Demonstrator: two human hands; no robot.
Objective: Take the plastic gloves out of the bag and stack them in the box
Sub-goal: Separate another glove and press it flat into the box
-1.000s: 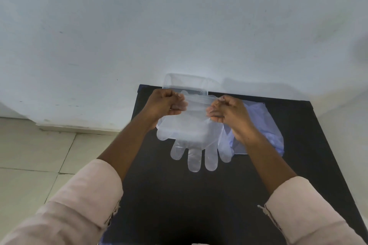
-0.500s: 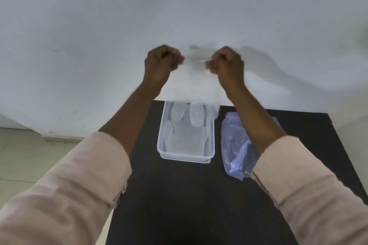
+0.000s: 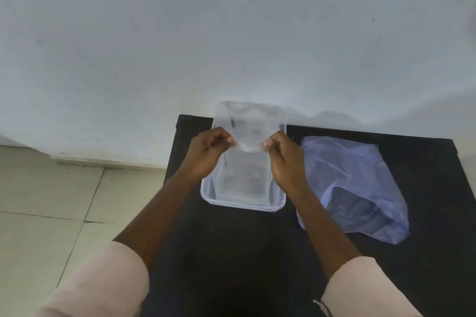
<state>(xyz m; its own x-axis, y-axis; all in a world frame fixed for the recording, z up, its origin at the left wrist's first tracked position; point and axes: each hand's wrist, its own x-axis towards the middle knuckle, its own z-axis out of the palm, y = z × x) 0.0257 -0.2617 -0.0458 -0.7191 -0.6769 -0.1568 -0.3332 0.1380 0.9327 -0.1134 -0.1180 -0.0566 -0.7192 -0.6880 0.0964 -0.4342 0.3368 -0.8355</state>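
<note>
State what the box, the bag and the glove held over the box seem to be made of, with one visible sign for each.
Box: rigid clear plastic, probably; its rim holds shape and the dark table shows through.
Bag: thin bluish plastic film; crumpled, translucent.
Glove: very thin clear film, likely polyethylene; it sags, nearly invisible, between the left hand and right hand.
</note>
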